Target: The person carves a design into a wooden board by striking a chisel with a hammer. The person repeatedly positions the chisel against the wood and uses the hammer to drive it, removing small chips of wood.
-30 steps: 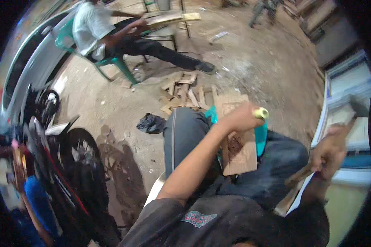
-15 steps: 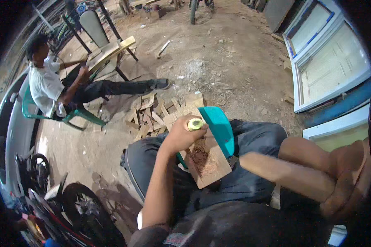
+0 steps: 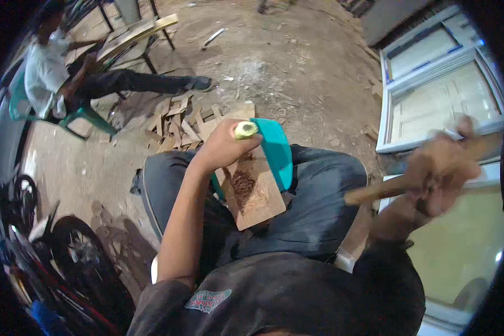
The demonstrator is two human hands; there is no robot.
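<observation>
1. Two bare hands belong to the person wearing the camera, both ahead of a dark shirt and two dark-trousered legs (image 3: pixel 327 187).
2. The left hand (image 3: pixel 225 147) is clenched around one yellow-green handle (image 3: pixel 245 130), its round end facing up; the hand hides whatever lies lower on it.
3. Beneath that hand is one wooden board (image 3: pixel 267 197), lying at a slant between the knees, over one teal seat (image 3: pixel 277 154). One rough, dark reddish-brown patch (image 3: pixel 242 182) marks its face.
4. The right hand (image 3: pixel 439 175), blurred, is raised out to the right, well apart from the board, grasping one wooden bar (image 3: pixel 375 191) whose near end points left.
5. Beyond the knees lies one pile of wood scraps (image 3: pixel 176 126), too many to count.
6. At upper left, one other person (image 3: pixel 43 75) sits on one green chair (image 3: pixel 81 120), near one long plank (image 3: pixel 137 38).
7. At lower left stands at least one motorcycle (image 3: pixel 75 246); at right, at least two white-framed panels (image 3: pixel 448 106).
</observation>
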